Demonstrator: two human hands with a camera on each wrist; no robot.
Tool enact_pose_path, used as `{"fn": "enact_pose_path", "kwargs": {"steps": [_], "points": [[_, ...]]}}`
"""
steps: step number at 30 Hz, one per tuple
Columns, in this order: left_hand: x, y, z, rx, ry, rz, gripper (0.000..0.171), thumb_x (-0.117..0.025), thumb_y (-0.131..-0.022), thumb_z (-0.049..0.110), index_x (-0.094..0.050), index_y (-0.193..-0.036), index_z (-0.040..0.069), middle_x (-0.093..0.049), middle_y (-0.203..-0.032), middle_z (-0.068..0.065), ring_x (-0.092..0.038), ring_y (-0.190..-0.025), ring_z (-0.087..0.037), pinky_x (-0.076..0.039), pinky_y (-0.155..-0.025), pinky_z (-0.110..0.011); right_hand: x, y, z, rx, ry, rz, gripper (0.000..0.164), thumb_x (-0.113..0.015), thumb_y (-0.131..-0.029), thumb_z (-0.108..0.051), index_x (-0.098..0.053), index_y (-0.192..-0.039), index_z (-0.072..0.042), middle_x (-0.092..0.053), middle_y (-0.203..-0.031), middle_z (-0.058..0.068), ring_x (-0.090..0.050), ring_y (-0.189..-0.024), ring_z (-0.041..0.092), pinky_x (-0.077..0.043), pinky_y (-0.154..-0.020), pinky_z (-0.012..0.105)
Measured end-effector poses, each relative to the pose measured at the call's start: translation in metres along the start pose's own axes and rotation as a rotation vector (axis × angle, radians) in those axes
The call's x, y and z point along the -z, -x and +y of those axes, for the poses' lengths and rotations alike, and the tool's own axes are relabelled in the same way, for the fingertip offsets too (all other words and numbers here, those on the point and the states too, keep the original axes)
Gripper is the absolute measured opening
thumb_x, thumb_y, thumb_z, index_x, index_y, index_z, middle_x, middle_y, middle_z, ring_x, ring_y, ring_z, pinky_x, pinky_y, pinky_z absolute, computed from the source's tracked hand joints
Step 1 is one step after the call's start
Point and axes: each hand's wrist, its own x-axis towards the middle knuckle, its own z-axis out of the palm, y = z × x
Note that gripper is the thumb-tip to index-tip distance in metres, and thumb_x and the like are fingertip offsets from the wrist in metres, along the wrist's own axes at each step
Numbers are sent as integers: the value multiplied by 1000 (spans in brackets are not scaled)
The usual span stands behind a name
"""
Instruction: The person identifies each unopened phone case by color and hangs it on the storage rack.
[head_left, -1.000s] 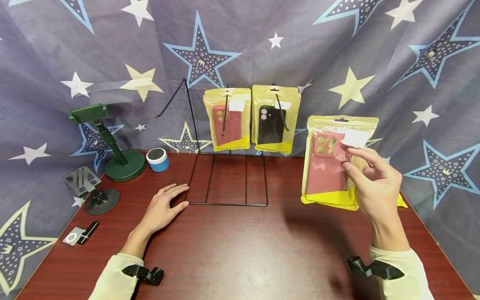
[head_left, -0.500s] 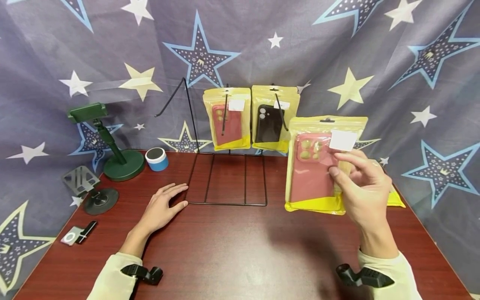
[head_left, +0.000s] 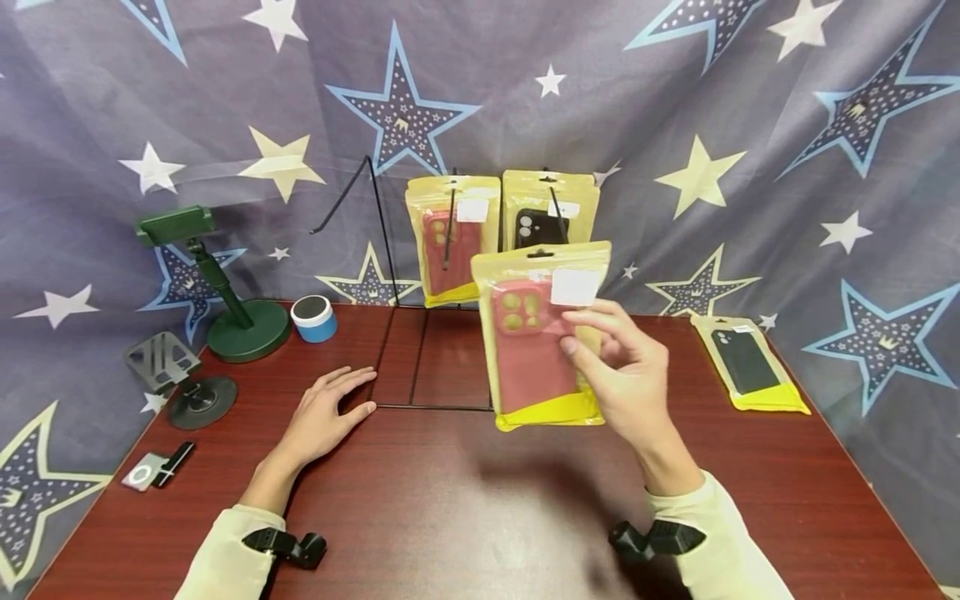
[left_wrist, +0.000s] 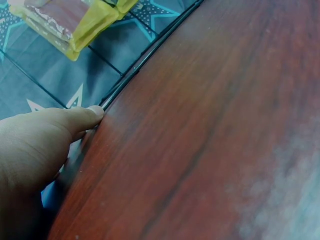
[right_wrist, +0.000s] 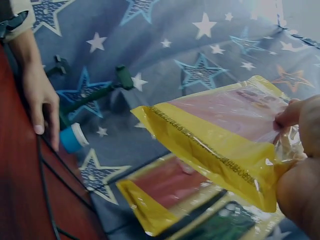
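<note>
My right hand [head_left: 626, 367] pinches the right side of a yellow-edged pouch with a pink phone case [head_left: 532, 358] inside, held up above the table. In the head view this pouch partly covers a hanging pouch with a black phone case [head_left: 536, 225]. Left of that, a pouch with a pink phone case [head_left: 453, 242] hangs on a hook of the black wire rack [head_left: 450, 407]. My left hand [head_left: 322, 412] rests at the front left corner of the rack's base, its thumb touching the wire in the left wrist view. The rack's left hook [head_left: 341, 198] carries no pouch.
On the table's right lies another pouch with a black phone case [head_left: 746, 362]. At the left stand a green phone stand [head_left: 243, 317], a grey stand [head_left: 198, 400] and a blue-and-white round tub [head_left: 315, 319]. Small flat items [head_left: 153, 471] lie near the left edge. A star-patterned cloth hangs behind.
My right hand has carried the pink-case pouch leftward, from the table's right side to in front of the rack. The pouch lying at the right is uncovered. My left hand stays put.
</note>
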Motion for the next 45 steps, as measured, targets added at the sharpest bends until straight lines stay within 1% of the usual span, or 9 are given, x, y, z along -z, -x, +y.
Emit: {"fn": "enact_pose_path", "kwargs": {"steps": [5, 9, 13, 17, 23, 27, 38, 44, 45], "points": [[-1, -1, 0, -3, 1, 0, 52, -74, -96, 31, -62, -144, 14, -60, -150, -11, -43, -146, -39, -33, -108, -68, -19, 0, 11, -39, -1, -21, 34, -70, -83, 22, -76, -112, 5, -71, -113, 5, -62, -114, 20, -54, -94, 23], [0, -2, 0, -1, 0, 0, 52, -74, -96, 31, -62, -144, 14, -60, -150, -11, -43, -146, -39, -33, -108, -68, -31, 1, 16, -57, -5, -24, 33, -70, -83, 22, -75, -111, 6, -71, -113, 1, -61, -116, 20, -53, -99, 24], [2, -1, 0, 2, -2, -1, 52, -73, -97, 31, -62, -144, 14, -60, -150, -10, -43, -146, -39, -33, -108, -68, -42, 4, 22, -80, 7, -40, 29, -70, -84, 20, -72, -111, 12, -70, -114, 0, -64, -112, 18, -55, -95, 22], [2, 1, 0, 5, 0, 1, 52, -73, -96, 31, -62, -144, 14, -60, -150, -10, -43, -146, -39, -34, -107, -68, -52, 6, 26, -118, 8, -58, 28, -72, -86, 16, -73, -113, 10, -69, -115, 1, -66, -107, 16, -57, -88, 21], [1, 1, -1, 0, -2, 16, 51, -74, -96, 30, -63, -143, 14, -61, -149, -10, -44, -145, -38, -35, -106, -67, -65, 5, 33, -126, 19, -66, 28, -72, -86, 14, -74, -114, 8, -69, -115, 9, -65, -110, 18, -59, -79, 20], [1, 0, -1, 3, -3, 17, 51, -75, -95, 30, -63, -142, 14, -61, -149, -9, -44, -145, -38, -35, -107, -67, -71, 6, 38, -127, 32, -69, 27, -72, -86, 13, -74, -113, 8, -69, -115, 14, -66, -107, 16, -58, -79, 19], [-1, 0, -2, 1, -8, 13, 51, -74, -95, 31, -63, -143, 15, -61, -149, -10, -44, -145, -38, -34, -108, -67, -73, 2, 57, -125, 48, -17, 24, -72, -87, 12, -74, -111, 10, -67, -110, 17, -57, -115, 18, -54, -89, 17], [-1, 0, -1, 6, -1, 9, 52, -75, -95, 30, -63, -143, 14, -61, -150, -9, -44, -145, -38, -34, -107, -67, -74, -6, 67, -121, 84, -4, 25, -74, -88, 8, -75, -113, 6, -68, -112, 22, -57, -117, 18, -53, -82, 15], [-1, 0, 0, 6, 0, 9, 52, -75, -95, 30, -63, -143, 14, -61, -150, -9, -44, -146, -38, -34, -107, -66, -74, -8, 69, -120, 93, -1, 25, -74, -88, 7, -75, -113, 5, -68, -112, 22, -56, -117, 18, -51, -78, 14]]}}
